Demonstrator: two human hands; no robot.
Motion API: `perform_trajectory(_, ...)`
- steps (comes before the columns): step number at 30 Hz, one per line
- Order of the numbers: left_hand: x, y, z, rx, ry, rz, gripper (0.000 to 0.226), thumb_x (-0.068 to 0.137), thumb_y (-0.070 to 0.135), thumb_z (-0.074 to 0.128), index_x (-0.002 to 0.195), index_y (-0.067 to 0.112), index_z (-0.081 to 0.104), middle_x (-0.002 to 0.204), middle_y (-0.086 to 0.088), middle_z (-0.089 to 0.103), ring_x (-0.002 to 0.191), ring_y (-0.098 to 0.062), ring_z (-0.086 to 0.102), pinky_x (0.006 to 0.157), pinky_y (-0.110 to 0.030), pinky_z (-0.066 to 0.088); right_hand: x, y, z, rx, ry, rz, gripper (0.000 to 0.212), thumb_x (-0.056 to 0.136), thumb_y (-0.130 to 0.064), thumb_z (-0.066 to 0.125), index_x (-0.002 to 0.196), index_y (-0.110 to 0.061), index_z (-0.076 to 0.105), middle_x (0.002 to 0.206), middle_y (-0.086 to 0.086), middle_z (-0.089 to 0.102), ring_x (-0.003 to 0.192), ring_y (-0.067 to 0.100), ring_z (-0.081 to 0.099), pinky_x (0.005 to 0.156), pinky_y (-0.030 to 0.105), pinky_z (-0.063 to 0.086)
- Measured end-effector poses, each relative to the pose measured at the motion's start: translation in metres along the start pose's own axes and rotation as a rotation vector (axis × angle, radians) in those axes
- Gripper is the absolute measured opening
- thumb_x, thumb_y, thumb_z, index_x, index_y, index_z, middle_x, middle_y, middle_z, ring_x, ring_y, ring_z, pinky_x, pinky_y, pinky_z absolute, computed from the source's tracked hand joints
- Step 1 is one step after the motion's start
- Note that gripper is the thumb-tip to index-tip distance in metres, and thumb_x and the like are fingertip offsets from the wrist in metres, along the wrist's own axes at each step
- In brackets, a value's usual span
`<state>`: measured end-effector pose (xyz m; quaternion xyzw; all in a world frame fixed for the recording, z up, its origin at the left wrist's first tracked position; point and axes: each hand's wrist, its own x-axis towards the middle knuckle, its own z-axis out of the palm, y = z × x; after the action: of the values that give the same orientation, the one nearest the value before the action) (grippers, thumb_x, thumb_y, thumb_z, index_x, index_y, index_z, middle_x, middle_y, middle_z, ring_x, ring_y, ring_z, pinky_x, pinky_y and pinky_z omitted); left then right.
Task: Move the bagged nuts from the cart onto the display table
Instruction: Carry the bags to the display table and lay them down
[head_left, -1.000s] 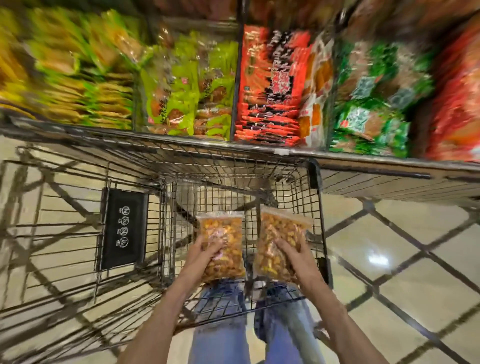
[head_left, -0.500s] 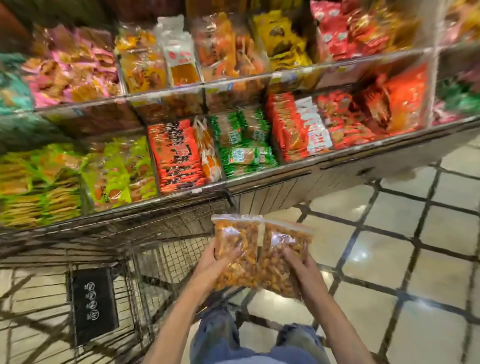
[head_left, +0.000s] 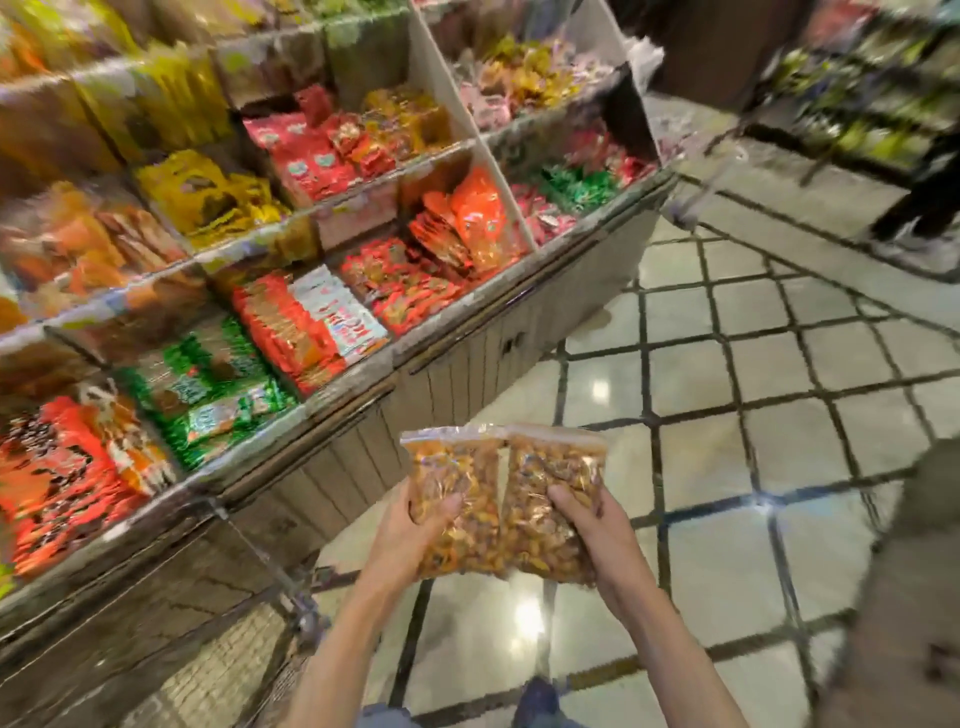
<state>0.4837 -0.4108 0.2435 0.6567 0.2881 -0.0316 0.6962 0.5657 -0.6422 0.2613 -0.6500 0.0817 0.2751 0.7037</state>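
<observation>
Bagged nuts: two clear bags side by side, touching, above the tiled floor. My left hand grips the left bag, thumb curled over its front; my right hand grips the right bag likewise. Snack shelves stand far left.

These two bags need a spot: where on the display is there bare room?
None shows: every visible bin is packed, from the green packets to the orange packets. Only the front ledge is bare. Both hands, left and right, hold bags.
</observation>
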Motion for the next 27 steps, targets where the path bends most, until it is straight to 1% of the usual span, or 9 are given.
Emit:
perform_trajectory(4, 0.03, 0.023, 0.087, 0.035, -0.126, 0.01, 0.073, 0.069, 0.062, 0.09, 0.131, 0.034, 0.063, 0.125, 0.005, 0.076, 0.115, -0.021, 0.074, 0.102, -0.053, 0.056, 0.003, -0.021, -0.086, 0.081, 0.115, -0.035, 0.052, 0.09, -0.04, 0.082, 0.138, -0.035, 0.061, 0.122, -0.005, 0.08, 0.11, 0.019, 0.079, 0.1, 0.048, 0.061)
perform_trajectory(7, 0.057, 0.037, 0.144, 0.078, -0.225, 0.002, 0.073, 0.067, 0.063, 0.091, 0.13, 0.038, 0.064, 0.126, 0.003, 0.075, 0.116, -0.024, 0.073, 0.103, -0.055, 0.055, 0.007, -0.031, -0.138, 0.139, 0.21, -0.065, 0.054, 0.088, -0.041, 0.083, 0.137, -0.035, 0.061, 0.123, -0.003, 0.08, 0.11, 0.022, 0.079, 0.1, 0.051, 0.061)
perform_trajectory(9, 0.074, 0.048, 0.183, 0.108, -0.274, 0.012, 0.068, 0.07, 0.06, 0.091, 0.129, 0.038, 0.064, 0.124, 0.003, 0.076, 0.111, -0.021, 0.075, 0.097, -0.049, 0.06, 0.012, -0.038, -0.168, 0.176, 0.266, -0.076, 0.059, 0.087, -0.043, 0.084, 0.14, -0.033, 0.06, 0.124, -0.001, 0.079, 0.111, 0.025, 0.078, 0.1, 0.055, 0.061)
perform_trajectory(11, 0.091, 0.061, 0.223, 0.12, -0.319, 0.004, 0.056, 0.079, 0.047, 0.088, 0.128, 0.035, 0.065, 0.117, 0.003, 0.079, 0.1, -0.017, 0.078, 0.081, -0.035, 0.065, 0.019, -0.047, -0.195, 0.206, 0.315, -0.092, 0.058, 0.088, -0.04, 0.083, 0.141, -0.032, 0.059, 0.125, 0.002, 0.079, 0.111, 0.027, 0.078, 0.1, 0.057, 0.06)
perform_trajectory(13, 0.109, 0.074, 0.263, 0.14, -0.364, 0.01, 0.049, 0.083, 0.04, 0.085, 0.127, 0.034, 0.065, 0.112, 0.005, 0.079, 0.093, -0.012, 0.079, 0.07, -0.025, 0.063, 0.029, -0.057, -0.222, 0.227, 0.375, -0.119, 0.051, 0.091, -0.036, 0.08, 0.138, -0.031, 0.061, 0.122, 0.0, 0.08, 0.109, 0.025, 0.079, 0.097, 0.051, 0.063)
perform_trajectory(16, 0.146, 0.092, 0.321, 0.183, -0.473, 0.041, 0.055, 0.08, 0.049, 0.082, 0.129, 0.034, 0.063, 0.112, 0.007, 0.078, 0.092, -0.006, 0.077, 0.077, -0.025, 0.062, 0.048, -0.074, -0.264, 0.264, 0.46, -0.146, 0.045, 0.093, -0.033, 0.077, 0.135, -0.03, 0.062, 0.117, -0.002, 0.082, 0.104, 0.021, 0.08, 0.081, 0.037, 0.067)
perform_trajectory(18, 0.174, 0.105, 0.36, 0.206, -0.551, 0.046, 0.062, 0.077, 0.056, 0.079, 0.132, 0.035, 0.061, 0.115, 0.008, 0.077, 0.095, -0.005, 0.077, 0.082, -0.026, 0.06, 0.065, -0.088, -0.293, 0.284, 0.513, -0.152, 0.048, 0.092, -0.038, 0.078, 0.136, -0.03, 0.061, 0.118, -0.001, 0.081, 0.104, 0.022, 0.08, 0.079, 0.036, 0.066)
perform_trajectory(24, 0.269, 0.158, 0.473, 0.319, -0.758, 0.066, 0.072, 0.075, 0.069, 0.082, 0.137, 0.046, 0.056, 0.125, 0.01, 0.074, 0.108, -0.01, 0.074, 0.099, -0.042, 0.059, 0.129, -0.141, -0.37, 0.381, 0.64, -0.15, 0.051, 0.096, -0.032, 0.076, 0.143, -0.023, 0.058, 0.128, 0.008, 0.078, 0.116, 0.031, 0.076, 0.101, 0.053, 0.06)
perform_trajectory(27, 0.306, 0.188, 0.531, 0.357, -0.843, 0.07, 0.064, 0.081, 0.063, 0.08, 0.136, 0.048, 0.053, 0.123, 0.012, 0.073, 0.106, -0.008, 0.074, 0.098, -0.04, 0.059, 0.157, -0.171, -0.405, 0.399, 0.716, -0.172, 0.047, 0.097, -0.033, 0.075, 0.14, -0.024, 0.059, 0.126, 0.006, 0.079, 0.114, 0.028, 0.077, 0.102, 0.051, 0.06)
